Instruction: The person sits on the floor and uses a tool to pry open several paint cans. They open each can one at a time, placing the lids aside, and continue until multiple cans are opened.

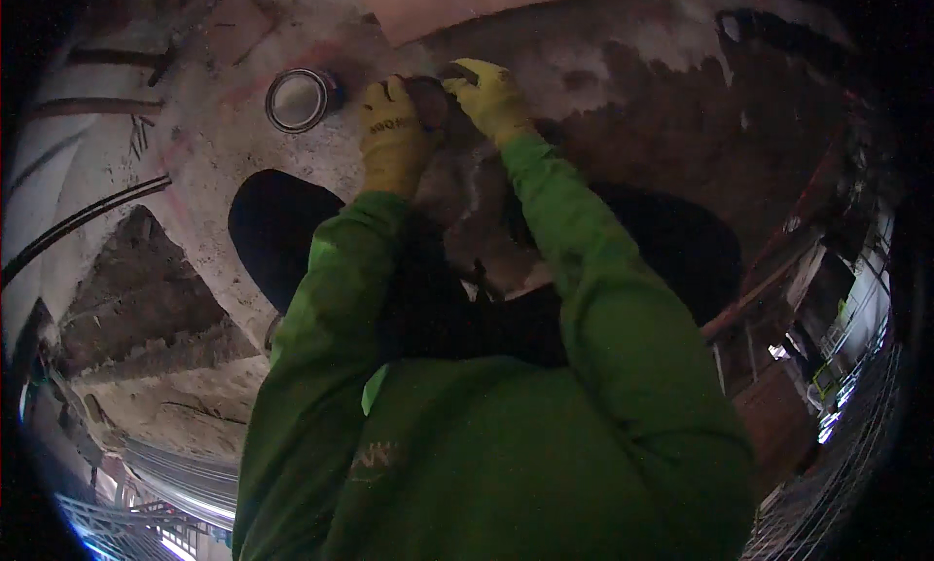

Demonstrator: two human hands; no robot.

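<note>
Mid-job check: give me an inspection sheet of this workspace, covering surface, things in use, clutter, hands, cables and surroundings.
Surface: rough, stained ground, paler at left, darker brown at right.
Job's things: round tin left of the left hand; dark item between the hands, too dim to identify.
Clutter: dark bars at upper left.
Hands: left hand and right hand in yellow gloves, close together; grips unclear.
Cables: long dark strands at left; cable or rod, cannot tell.
Surroundings: thin bars or wires toward the lower right rim, blurred.
</note>
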